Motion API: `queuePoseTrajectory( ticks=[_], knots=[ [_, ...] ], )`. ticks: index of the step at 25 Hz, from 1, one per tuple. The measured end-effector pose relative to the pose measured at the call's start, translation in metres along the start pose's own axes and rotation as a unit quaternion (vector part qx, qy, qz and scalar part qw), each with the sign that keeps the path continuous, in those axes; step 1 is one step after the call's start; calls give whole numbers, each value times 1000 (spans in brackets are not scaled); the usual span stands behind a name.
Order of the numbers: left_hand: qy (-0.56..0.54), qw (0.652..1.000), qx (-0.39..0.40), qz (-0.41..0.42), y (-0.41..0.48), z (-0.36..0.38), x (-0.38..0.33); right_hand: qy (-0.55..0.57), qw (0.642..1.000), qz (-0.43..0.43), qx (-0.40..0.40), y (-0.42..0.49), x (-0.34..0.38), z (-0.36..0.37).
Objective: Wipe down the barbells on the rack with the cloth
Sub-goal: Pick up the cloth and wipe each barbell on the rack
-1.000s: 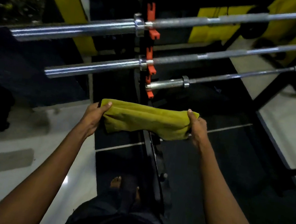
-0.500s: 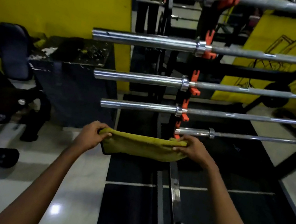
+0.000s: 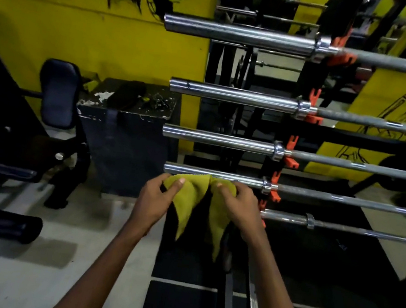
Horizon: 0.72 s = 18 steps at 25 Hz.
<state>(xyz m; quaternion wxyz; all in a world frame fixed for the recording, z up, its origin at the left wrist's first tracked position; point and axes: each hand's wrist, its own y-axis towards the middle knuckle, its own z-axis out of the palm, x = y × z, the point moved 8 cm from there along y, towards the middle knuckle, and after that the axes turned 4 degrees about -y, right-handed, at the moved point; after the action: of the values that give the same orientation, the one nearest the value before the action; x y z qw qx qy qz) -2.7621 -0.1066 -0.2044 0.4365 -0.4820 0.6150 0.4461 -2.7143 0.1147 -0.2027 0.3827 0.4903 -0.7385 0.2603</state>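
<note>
Ahead of you stands a black steel rack [image 3: 279, 128] w/ orange hooks [image 3: 290, 162], and long chrome steel barbells [image 3: 241, 36] lie level across it. The olive-yellow terry cloth [image 3: 190, 199] sits up against the thick sleeve of the 4th bar from the top [image 3: 240, 179], two tails hanging down. Can't tell if it's looped over the sleeve or just pressed to its front. Your left hand [image 3: 156, 198] pinches the left fold, thumb on top, fingers curled. Your right hand [image 3: 240, 206] grips the right fold the same way. Neither hand is on bare metal.

Risks, imo:
- The sleeve prob spins on its shaft, so a hard rub may just roll it under the cloth & clean nothing.
- Shove sideways toward the free end & the bar could slide in its hooks.
- The hanging tails could snag the end of the lowest bar [image 3: 344, 229] or a hook.

Count: 1 rack, 5 barbells in view on it, 1 cloth, 2 hands.
</note>
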Motion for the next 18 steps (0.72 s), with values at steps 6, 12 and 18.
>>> queuePoseTrajectory(
  ticks=[6,12,18],
  knots=[
    [-137,981,134,29,-14,4,-47,90,971,-199,101,-43,78,22],
    [-78,970,219,65,4,-13,-64,-77,957,-265,90,-13,84,5],
    [-73,952,282,-94,5,-11,8,-3,962,-256,97,7,87,3]
  ],
)
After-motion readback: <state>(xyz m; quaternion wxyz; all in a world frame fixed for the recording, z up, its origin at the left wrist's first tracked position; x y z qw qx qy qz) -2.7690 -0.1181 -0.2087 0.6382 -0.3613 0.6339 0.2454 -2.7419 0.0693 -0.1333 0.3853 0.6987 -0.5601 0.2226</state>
